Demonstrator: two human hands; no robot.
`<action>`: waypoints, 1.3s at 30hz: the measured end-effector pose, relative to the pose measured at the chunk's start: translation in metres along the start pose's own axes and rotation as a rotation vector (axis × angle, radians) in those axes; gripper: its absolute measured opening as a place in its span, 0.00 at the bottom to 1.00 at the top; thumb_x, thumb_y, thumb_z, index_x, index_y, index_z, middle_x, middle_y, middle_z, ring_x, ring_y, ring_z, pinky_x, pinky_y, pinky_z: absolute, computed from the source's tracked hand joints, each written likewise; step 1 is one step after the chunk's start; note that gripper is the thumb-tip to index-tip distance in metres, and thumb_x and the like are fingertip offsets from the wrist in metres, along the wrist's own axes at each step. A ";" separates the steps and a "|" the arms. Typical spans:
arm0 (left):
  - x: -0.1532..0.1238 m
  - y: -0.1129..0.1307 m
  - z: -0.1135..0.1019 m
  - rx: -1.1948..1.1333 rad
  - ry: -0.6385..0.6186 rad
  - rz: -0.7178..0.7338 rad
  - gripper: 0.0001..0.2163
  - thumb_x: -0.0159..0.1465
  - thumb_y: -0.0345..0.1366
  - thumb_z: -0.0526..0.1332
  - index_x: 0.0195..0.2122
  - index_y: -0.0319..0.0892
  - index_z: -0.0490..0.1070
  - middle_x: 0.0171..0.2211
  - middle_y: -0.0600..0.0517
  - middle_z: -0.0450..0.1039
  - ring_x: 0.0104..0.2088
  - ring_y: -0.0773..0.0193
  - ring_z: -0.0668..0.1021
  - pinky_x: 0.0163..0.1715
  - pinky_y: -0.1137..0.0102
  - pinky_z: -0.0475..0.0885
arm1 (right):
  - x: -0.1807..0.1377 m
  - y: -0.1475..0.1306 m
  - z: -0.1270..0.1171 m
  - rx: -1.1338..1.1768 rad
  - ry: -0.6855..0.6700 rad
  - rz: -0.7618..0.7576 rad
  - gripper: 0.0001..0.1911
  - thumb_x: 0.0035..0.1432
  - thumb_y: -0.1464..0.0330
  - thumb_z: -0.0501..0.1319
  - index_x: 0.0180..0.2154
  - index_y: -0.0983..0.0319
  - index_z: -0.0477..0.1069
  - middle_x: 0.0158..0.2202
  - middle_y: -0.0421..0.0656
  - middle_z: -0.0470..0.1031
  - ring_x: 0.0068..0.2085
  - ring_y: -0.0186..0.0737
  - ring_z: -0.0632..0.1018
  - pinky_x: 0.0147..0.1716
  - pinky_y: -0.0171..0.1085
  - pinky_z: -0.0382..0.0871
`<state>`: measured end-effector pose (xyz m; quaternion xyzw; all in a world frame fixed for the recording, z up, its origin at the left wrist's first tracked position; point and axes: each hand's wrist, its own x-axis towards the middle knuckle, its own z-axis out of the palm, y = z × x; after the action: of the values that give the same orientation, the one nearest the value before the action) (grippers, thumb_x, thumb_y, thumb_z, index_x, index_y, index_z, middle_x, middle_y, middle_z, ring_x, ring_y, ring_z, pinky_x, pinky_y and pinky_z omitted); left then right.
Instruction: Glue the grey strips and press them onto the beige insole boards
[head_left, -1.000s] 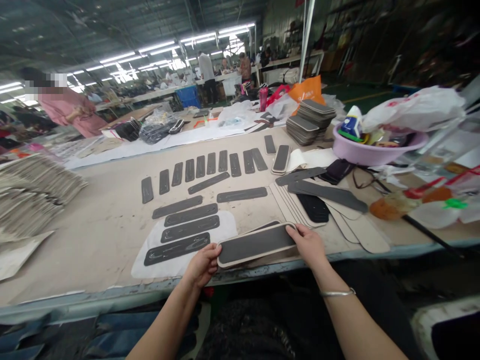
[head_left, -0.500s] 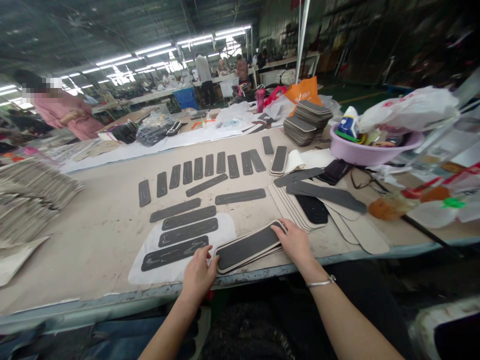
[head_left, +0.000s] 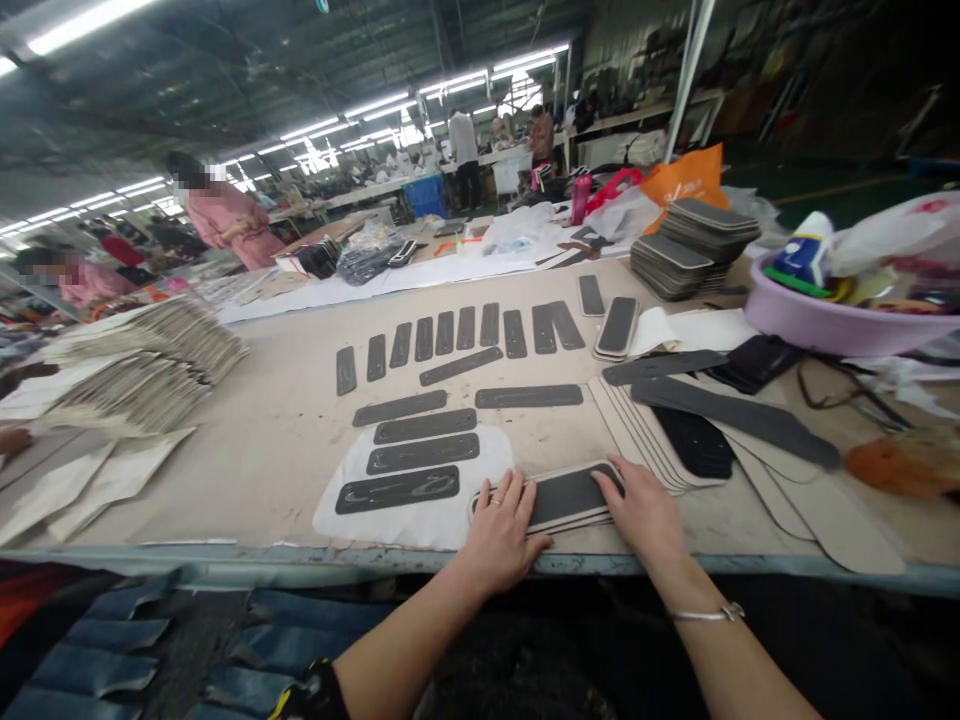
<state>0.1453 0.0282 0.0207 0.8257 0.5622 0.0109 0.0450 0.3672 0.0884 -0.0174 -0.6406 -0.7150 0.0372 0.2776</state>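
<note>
A small stack of pale strips topped with a dark grey strip (head_left: pixel 564 497) lies at the table's front edge, between my hands. My left hand (head_left: pixel 504 525) rests over its left end, fingers stretched flat across the top. At the right end, my right hand (head_left: pixel 646 508) grips the corner, with the thumb on the grey surface and the index finger along the far edge. Left of the stack, grey strips with shiny smears (head_left: pixel 397 490) lie on a white sheet (head_left: pixel 337 530). Shorter grey strips (head_left: pixel 446 334) form a row farther back.
Fanned pale panels (head_left: pixel 626 425) and long grey strips (head_left: pixel 739 412) lie to the right. Behind them stand piled grey pieces (head_left: pixel 679 262) and a purple basin (head_left: pixel 847 325) full of items. Stacked pale sheets (head_left: pixel 150 375) occupy the left. Other people work in the background.
My left hand has gone from pinching the stack's left end to lying flat on top of it. My right hand stays at the right end. The view has turned left.
</note>
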 end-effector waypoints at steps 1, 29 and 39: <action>-0.004 -0.006 0.000 0.002 0.003 0.002 0.33 0.62 0.54 0.45 0.63 0.38 0.47 0.64 0.42 0.45 0.63 0.50 0.49 0.59 0.50 0.48 | 0.000 0.000 0.000 0.004 -0.004 0.009 0.20 0.60 0.58 0.53 0.47 0.64 0.68 0.40 0.50 0.73 0.42 0.47 0.73 0.41 0.42 0.67; -0.004 -0.045 0.043 0.179 0.311 0.194 0.32 0.61 0.50 0.51 0.62 0.36 0.51 0.60 0.40 0.57 0.59 0.50 0.61 0.55 0.55 0.58 | -0.009 0.019 -0.061 -0.066 -0.304 0.145 0.35 0.59 0.53 0.51 0.60 0.69 0.54 0.61 0.54 0.53 0.62 0.50 0.54 0.59 0.48 0.48; -0.008 -0.044 0.038 0.147 0.346 0.211 0.32 0.60 0.52 0.53 0.61 0.39 0.54 0.59 0.42 0.59 0.57 0.51 0.63 0.56 0.58 0.58 | -0.030 0.152 -0.130 -0.450 -0.217 0.538 0.33 0.54 0.55 0.55 0.54 0.72 0.60 0.46 0.62 0.68 0.48 0.58 0.70 0.46 0.49 0.62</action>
<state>0.1039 0.0347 -0.0207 0.8670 0.4710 0.1159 -0.1139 0.5621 0.0478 0.0193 -0.8430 -0.5366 0.0184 0.0329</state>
